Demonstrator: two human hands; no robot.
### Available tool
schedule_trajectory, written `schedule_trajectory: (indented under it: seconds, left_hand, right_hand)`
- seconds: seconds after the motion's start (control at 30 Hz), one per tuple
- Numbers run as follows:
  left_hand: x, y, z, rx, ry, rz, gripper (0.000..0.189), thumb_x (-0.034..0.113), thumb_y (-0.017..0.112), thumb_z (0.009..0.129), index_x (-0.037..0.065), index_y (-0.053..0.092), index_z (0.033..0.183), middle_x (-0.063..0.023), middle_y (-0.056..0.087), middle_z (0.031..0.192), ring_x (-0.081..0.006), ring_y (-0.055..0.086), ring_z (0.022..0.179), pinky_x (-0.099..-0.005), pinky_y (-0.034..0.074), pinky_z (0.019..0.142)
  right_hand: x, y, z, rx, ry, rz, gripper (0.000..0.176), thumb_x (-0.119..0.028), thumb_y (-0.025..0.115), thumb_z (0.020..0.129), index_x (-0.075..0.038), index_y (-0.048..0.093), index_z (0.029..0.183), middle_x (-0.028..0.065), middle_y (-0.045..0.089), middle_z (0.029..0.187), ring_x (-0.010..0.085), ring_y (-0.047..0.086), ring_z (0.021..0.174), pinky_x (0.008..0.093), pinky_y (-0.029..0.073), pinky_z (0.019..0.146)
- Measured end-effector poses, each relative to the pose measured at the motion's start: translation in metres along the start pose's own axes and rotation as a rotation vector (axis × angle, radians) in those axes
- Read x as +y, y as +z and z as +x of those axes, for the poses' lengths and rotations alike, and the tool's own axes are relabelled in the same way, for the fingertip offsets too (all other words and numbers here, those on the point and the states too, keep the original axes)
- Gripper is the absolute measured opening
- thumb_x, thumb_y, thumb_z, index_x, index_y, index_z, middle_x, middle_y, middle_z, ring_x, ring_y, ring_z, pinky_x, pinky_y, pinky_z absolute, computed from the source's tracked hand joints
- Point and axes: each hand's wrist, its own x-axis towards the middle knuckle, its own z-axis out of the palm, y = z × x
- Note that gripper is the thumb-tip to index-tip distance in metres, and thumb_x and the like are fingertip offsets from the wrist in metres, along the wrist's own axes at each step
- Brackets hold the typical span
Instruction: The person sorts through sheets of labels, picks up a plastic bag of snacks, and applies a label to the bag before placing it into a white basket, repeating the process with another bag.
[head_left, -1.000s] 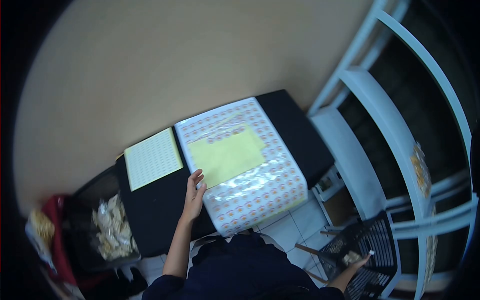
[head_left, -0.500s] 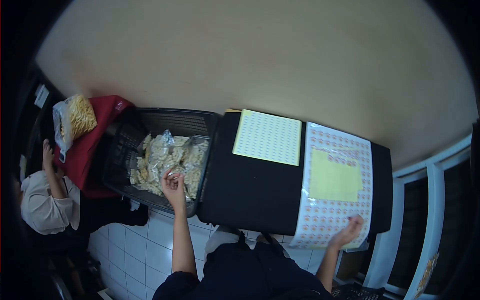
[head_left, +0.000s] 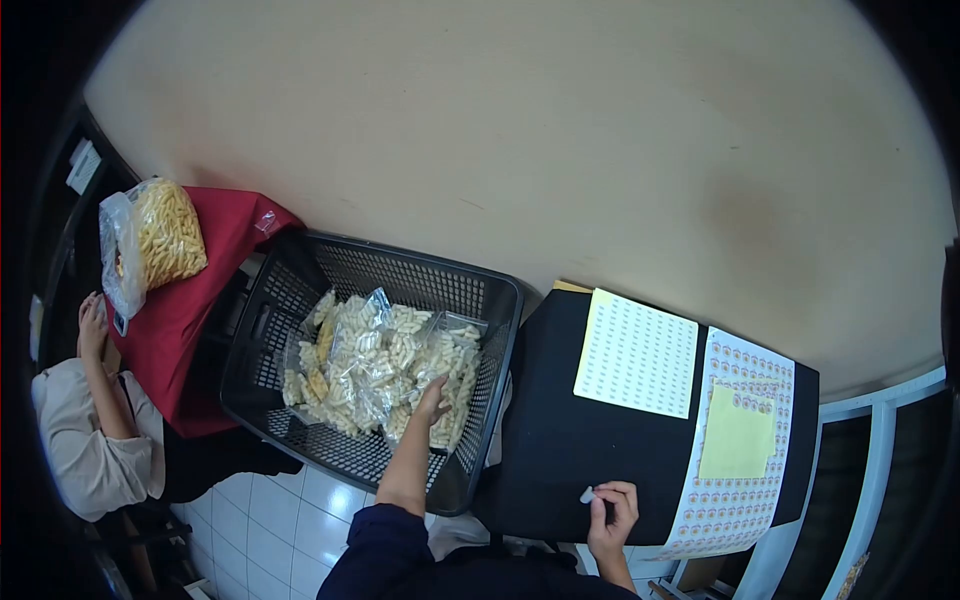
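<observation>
My left hand (head_left: 430, 402) reaches down into a black plastic basket (head_left: 480, 290), its fingers apart against the clear bags of pale, puffed snack pieces (head_left: 375, 355). Part of the fingers is hard to make out among the bags. Over the front of the black-covered table, my right hand (head_left: 615, 510) is closed in a pinch on a small whitish sticker (head_left: 587, 495). To the right of that hand lies a long sheet of round printed stickers (head_left: 725, 515), with a plain yellow sheet (head_left: 735, 435) on top of it.
A sheet of small printed labels (head_left: 637, 353) lies on the black table (head_left: 560, 430). At left, a large bag of yellow snacks (head_left: 170, 232) rests on a red cloth (head_left: 190, 310), with another person (head_left: 95, 435) beside it. A beige wall stands behind.
My view has shifted left and nearer the basket. My right hand has left the round-sticker sheet, moving left with a small sticker pinched in it. My left hand has stretched over the bags.
</observation>
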Motion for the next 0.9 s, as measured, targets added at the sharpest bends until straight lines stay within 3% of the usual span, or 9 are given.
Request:
schedule_trajectory:
  seconds: [0.1,0.17,0.27,0.3,0.37,0.43,0.6,0.8,0.9]
  left_hand:
    - [-0.017,0.005,0.035,-0.049,-0.085,-0.264,0.055,0.040,0.055,0.079,0.014,0.041,0.125,-0.0051,0.030,0.135,-0.0249,0.019,0.127,-0.0468,0.027,0.096]
    - [-0.023,0.006,0.048,0.017,-0.061,-0.266,0.046,0.036,0.057,0.077,0.013,0.050,0.116,-0.0055,0.044,0.121,-0.0222,0.034,0.117,-0.0450,0.032,0.090]
    - [-0.028,0.006,0.040,0.318,0.232,-0.025,0.017,0.024,0.056,0.078,0.011,0.059,0.088,-0.0020,0.057,0.082,-0.0164,0.050,0.078,-0.0350,0.036,0.072]
    - [-0.021,0.003,0.034,0.319,0.233,-0.028,0.017,0.024,0.056,0.078,0.011,0.059,0.088,-0.0020,0.057,0.082,-0.0164,0.050,0.078,-0.0350,0.036,0.072]
    - [-0.002,-0.008,0.018,0.064,0.177,-0.298,0.018,0.018,0.059,0.073,0.003,0.055,0.084,-0.0029,0.054,0.074,-0.0184,0.056,0.077,-0.0286,0.041,0.059]
    - [0.022,-0.005,-0.026,-0.002,0.171,-0.415,0.016,0.018,0.057,0.074,0.004,0.050,0.074,-0.0051,0.053,0.076,-0.0197,0.057,0.085,-0.0292,0.044,0.066]
    - [0.065,0.016,-0.181,-0.443,0.221,-0.739,0.023,0.012,0.042,0.081,-0.007,0.047,0.092,-0.0134,0.053,0.089,-0.0269,0.053,0.098,-0.0403,0.044,0.090]
    - [0.019,0.061,-0.276,-0.931,-0.030,-0.688,0.038,0.013,0.040,0.085,-0.012,0.037,0.113,-0.0228,0.051,0.108,-0.0313,0.051,0.104,-0.0450,0.036,0.097]
    - [-0.004,0.088,-0.301,-1.100,-0.144,-0.508,0.039,0.018,0.039,0.087,-0.007,0.039,0.118,-0.0197,0.053,0.108,-0.0349,0.051,0.105,-0.0467,0.036,0.096]
  right_hand:
    - [0.008,0.000,0.000,0.060,0.042,-0.017,0.003,-0.002,0.056,0.073,0.000,0.058,0.074,0.0119,0.053,0.082,0.0219,0.054,0.075,0.0301,0.043,0.068]
    - [0.011,-0.002,-0.001,0.100,0.060,-0.043,0.003,-0.002,0.056,0.073,0.000,0.057,0.074,0.0118,0.053,0.082,0.0219,0.054,0.076,0.0302,0.043,0.068]
    - [0.012,-0.005,-0.002,0.091,0.068,-0.064,0.003,-0.003,0.057,0.073,0.000,0.058,0.074,0.0119,0.053,0.081,0.0218,0.054,0.076,0.0303,0.043,0.068]
    - [0.012,-0.006,0.000,0.083,0.063,-0.063,0.004,-0.003,0.057,0.073,0.000,0.058,0.074,0.0120,0.053,0.082,0.0217,0.054,0.076,0.0303,0.043,0.068]
    - [0.010,-0.006,0.004,0.047,0.029,-0.006,0.005,-0.004,0.057,0.075,0.000,0.058,0.076,0.0124,0.053,0.083,0.0206,0.054,0.076,0.0287,0.043,0.068]
    - [0.004,-0.005,0.011,-0.021,0.072,0.140,0.009,-0.007,0.055,0.077,0.001,0.058,0.082,0.0129,0.052,0.087,0.0184,0.053,0.077,0.0269,0.043,0.068]
    - [-0.010,-0.002,0.039,-0.335,0.035,0.481,0.028,-0.025,0.048,0.082,-0.001,0.061,0.091,0.0151,0.040,0.117,0.0239,0.043,0.105,0.0336,0.035,0.089]
    - [-0.046,-0.016,0.077,-0.583,-0.272,0.491,0.035,-0.039,0.049,0.079,-0.011,0.064,0.094,0.0181,0.024,0.135,0.0319,0.025,0.125,0.0467,0.024,0.097]
    - [-0.042,-0.036,0.085,-0.719,-0.146,0.726,0.047,-0.040,0.049,0.079,-0.001,0.057,0.103,0.0186,0.033,0.130,0.0272,0.037,0.117,0.0387,0.028,0.096]
